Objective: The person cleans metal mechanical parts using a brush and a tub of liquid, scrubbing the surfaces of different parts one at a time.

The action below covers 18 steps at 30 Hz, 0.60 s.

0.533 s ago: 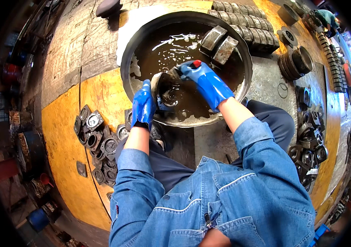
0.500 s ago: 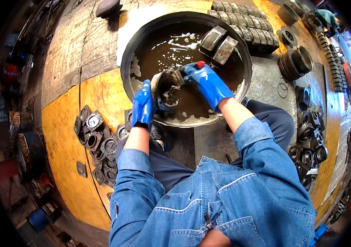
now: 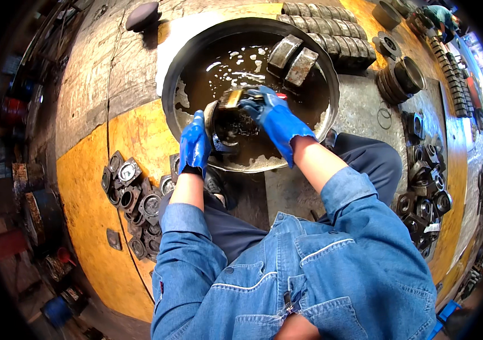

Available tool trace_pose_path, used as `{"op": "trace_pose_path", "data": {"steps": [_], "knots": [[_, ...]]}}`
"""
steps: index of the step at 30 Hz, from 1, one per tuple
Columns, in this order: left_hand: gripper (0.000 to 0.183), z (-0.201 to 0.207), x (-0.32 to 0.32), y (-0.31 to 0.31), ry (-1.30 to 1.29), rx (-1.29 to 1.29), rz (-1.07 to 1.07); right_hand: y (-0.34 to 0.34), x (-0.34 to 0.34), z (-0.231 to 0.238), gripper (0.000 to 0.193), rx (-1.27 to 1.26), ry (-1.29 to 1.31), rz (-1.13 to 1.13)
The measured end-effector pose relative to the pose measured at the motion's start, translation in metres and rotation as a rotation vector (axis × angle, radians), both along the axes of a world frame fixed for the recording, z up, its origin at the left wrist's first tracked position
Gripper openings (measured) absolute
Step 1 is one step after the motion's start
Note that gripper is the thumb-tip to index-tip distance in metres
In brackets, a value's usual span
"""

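Observation:
My left hand (image 3: 195, 144), in a wet blue glove, grips the left side of a hollow round metal part (image 3: 211, 118) over a wide black pan (image 3: 168, 85) of murky brown liquid. My gloved right hand (image 3: 280, 120) is closed around a paintbrush (image 3: 231, 98), whose red handle end pokes out past the fingers. The bristles are at the upper edge of the round part; whether they touch it cannot be made out. Foam floats on the liquid. Two metal blocks with curved faces (image 3: 300, 68) lie side by side in the pan's far right.
Rows of similar metal blocks (image 3: 343, 51) stand behind the pan. Flanged metal parts are piled at left (image 3: 149, 205) and right (image 3: 424, 209). Stacked rings (image 3: 403, 82) sit at right, a dark stool (image 3: 143, 17) at far left. Another person (image 3: 441, 20) is at the far right.
My right hand has brought the brush up and slightly left, from inside the round part to its upper edge. My left hand still holds the part. The view has shifted slightly.

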<state>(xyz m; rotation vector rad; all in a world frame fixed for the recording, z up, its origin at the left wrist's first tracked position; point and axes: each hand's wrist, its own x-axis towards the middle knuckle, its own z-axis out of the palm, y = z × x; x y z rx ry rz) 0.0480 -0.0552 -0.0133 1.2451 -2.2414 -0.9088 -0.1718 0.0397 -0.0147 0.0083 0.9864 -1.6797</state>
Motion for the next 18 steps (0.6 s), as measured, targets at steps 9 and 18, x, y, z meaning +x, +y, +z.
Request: {"op": "trace_pose_path", "data": {"steps": [9,18], "knots": [[0.046,0.015,-0.008,0.004,0.153,0.358,0.087,0.034,0.053,0.024,0.035,0.040,0.354,0.331],[0.026,0.004,0.000,0.001,-0.180,-0.215,-0.086,0.058,0.008,0.017,0.037,0.277,1.026,0.680]]}}
